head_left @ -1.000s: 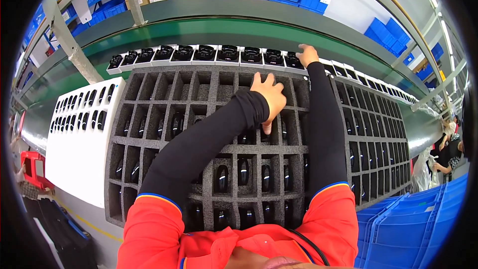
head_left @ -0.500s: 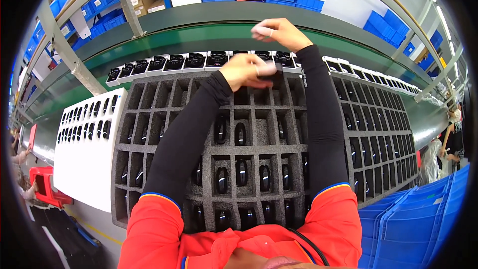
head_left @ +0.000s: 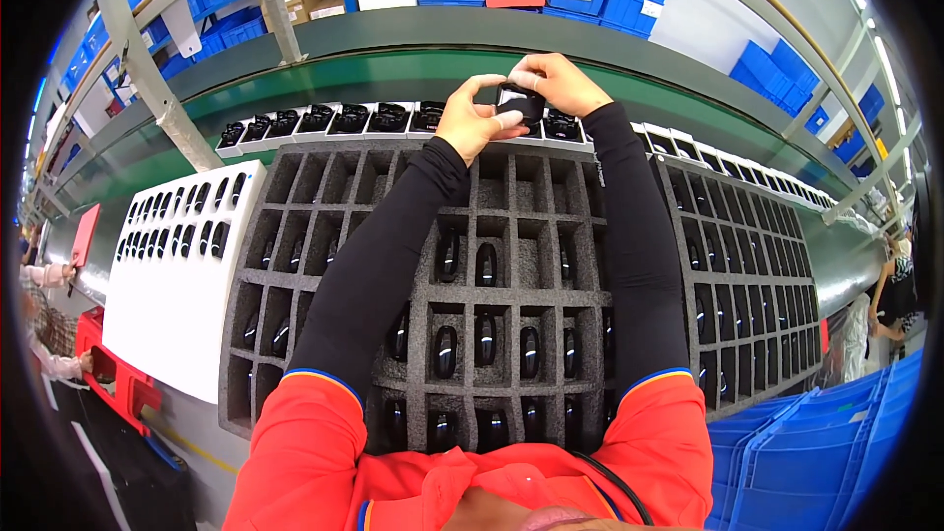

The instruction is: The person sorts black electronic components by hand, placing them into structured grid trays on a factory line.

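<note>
Over the far edge of the grey foam tray (head_left: 462, 293), my two hands meet on a small glossy black device (head_left: 519, 104). My left hand (head_left: 470, 122) grips it from the left, thumb and fingers around its side. From the upper right, my right hand (head_left: 562, 85) pinches its top edge. White coverings show on some fingertips. Just beyond the tray runs a row of small open white boxes (head_left: 351, 120), holding black parts. Several tray compartments contain upright dark oval devices (head_left: 486, 264); those nearest my hands show bare foam.
A white foam block (head_left: 177, 310) with black devices stands left. Another grey foam tray (head_left: 752, 275) lies right, beside stacked blue crates (head_left: 821, 442). A green conveyor (head_left: 393, 74) crosses behind, with a metal post (head_left: 162, 103) at left. People stand at both far sides.
My right hand has come down and left onto the black device. My left hand has lifted it slightly away from the tray, and both hands now hold it.
</note>
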The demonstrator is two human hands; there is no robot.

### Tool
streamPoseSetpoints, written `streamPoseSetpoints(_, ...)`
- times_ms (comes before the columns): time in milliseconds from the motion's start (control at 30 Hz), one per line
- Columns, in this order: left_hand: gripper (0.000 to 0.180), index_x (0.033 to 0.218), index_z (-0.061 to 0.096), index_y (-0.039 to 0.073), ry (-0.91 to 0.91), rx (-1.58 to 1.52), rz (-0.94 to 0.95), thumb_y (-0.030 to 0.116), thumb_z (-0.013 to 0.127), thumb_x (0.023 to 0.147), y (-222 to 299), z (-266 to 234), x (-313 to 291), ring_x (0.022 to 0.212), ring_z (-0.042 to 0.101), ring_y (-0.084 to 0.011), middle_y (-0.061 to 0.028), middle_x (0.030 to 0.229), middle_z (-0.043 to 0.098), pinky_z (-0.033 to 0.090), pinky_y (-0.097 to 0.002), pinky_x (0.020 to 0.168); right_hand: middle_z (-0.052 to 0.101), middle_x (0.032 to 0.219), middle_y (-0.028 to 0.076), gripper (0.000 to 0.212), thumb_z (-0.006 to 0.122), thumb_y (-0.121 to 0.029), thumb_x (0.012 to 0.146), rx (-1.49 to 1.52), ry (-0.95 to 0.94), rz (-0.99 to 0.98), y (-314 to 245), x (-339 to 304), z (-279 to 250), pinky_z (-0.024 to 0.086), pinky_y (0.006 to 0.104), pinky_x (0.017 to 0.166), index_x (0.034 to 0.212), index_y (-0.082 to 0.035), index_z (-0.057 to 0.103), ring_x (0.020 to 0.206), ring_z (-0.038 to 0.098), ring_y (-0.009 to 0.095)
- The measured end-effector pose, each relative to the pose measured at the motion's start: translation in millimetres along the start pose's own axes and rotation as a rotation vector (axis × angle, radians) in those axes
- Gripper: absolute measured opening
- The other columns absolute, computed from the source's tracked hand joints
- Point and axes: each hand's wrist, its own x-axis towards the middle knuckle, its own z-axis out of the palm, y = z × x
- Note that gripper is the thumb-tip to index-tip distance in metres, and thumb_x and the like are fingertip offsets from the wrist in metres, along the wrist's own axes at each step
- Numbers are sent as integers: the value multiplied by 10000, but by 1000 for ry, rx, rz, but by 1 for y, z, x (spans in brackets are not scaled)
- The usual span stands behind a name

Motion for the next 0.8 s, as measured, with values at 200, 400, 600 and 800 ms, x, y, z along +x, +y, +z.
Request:
streamPoseSetpoints(200, 569, 1196, 348, -15, 53, 14, -1, -148, 610, 708, -2, 1, -1, 800, 642, -268, -198, 902, 613, 556, -345, 732, 606, 749, 70, 159, 585, -142, 836, -152, 264, -18, -20, -4, 4, 439, 281, 684, 832, 12, 622, 697, 552, 142)
streamPoseSetpoints(400, 562, 1193, 349, -22, 95, -7, 14, -146, 612, 713, 4, 0, -1, 798, 646, -282, -219, 897, 612, 557, -353, 742, 612, 767, 63, 202, 631, -202, 797, 15, 70, -155, -20, -5, -6, 446, 281, 695, 807, -3, 667, 745, 570, 163)
streamPoseSetpoints(600, 684, 1292, 309, 24, 43, 181, 47, -77, 650, 708, -5, -1, -5, 802, 637, -218, -192, 896, 624, 527, -312, 737, 628, 818, 27, 256, 594, -218, 848, 170, -57, 97, 6, -10, -10, 456, 235, 616, 993, -11, 634, 682, 546, 80)
streamPoseSetpoints(800, 353, 781, 599, 58, -556, 928, 328, 254, 791, 560, -29, 58, -38, 937, 555, -294, -122, 990, 572, 440, -349, 831, 653, 808, 141, 255, 594, -231, 806, -357, 338, 321, 123, -42, -18, 488, 320, 683, 948, -29, 655, 726, 630, 235)
